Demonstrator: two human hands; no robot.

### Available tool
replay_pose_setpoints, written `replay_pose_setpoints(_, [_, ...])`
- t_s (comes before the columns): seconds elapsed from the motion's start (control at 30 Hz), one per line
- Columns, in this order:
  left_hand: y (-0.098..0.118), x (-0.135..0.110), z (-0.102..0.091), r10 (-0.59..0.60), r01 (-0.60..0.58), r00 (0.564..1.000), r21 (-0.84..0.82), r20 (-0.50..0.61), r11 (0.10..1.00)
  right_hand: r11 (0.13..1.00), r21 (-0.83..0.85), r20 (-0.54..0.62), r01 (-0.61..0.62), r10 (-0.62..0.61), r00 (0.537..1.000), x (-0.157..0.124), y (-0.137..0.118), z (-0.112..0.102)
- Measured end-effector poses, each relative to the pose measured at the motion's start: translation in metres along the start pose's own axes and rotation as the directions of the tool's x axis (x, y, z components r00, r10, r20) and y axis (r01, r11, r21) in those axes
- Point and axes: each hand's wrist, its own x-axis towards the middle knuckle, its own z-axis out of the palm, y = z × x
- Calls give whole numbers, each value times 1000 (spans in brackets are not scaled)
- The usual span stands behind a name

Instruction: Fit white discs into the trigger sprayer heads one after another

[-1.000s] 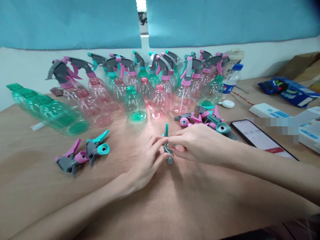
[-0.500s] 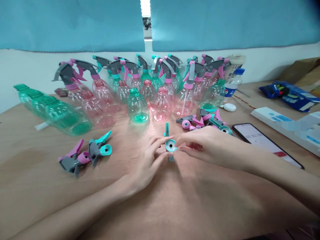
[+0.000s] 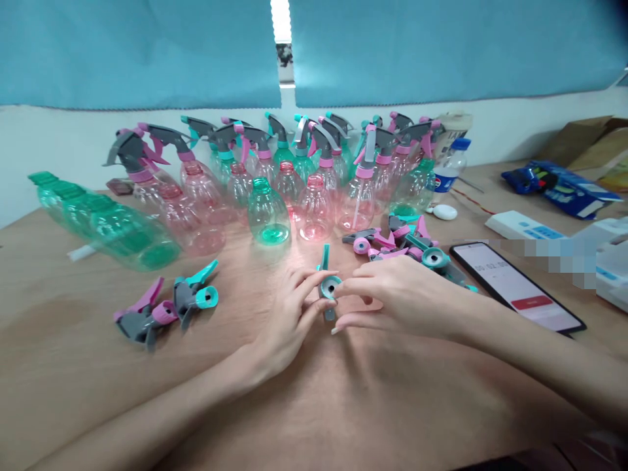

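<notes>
One big brown table fills most of the view. A blue cloth hangs behind it. A crowd of see-through bottles, pink and green, stands at the back — many wear spray tops, and some have bare necks. A pile of spray parts lies just past the right hand. That hand is spread, with the thumb held away from the pointing finger. The fingertip is right by the small sprayer, but I can't tell if it presses. The left hand pinches that sprayer, fingers on the far side and thumb on the near side. A phone lies to the right. Two loose tops, a pink one and a teal one, lie to the left. The small sprayer is between the hands — its round teal ring faces up.
</notes>
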Motion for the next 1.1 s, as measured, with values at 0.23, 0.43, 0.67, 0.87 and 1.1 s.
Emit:
replay_pose_setpoints(0.23, [-1, 1, 0, -20, 20, 1000, 2, 2, 1000, 996, -89, -56, -20, 15, 998, -4, 0, 13])
replay_pose_setpoints(0.43, [2, -2, -1, 74, -72, 997, 105, -12, 992, 989, 82, -72, -122, 128, 989, -14, 3, 13])
replay_pose_setpoints(0.67, [7, 12, 3, 295, -287, 955, 287, 18, 914, 885, 236, -99, -402, 434, 896, -69, 15, -6])
replay_pose_setpoints(0.87, [29, 65, 14, 400, -374, 914, 513, 64, 773, 829, 264, -65, -493, 525, 848, -108, 18, -12])
replay_pose_setpoints(1.1, [47, 118, 44, 434, -555, 831, 562, 347, 613, 832, 259, -110, -491, 530, 841, -127, 17, -15])
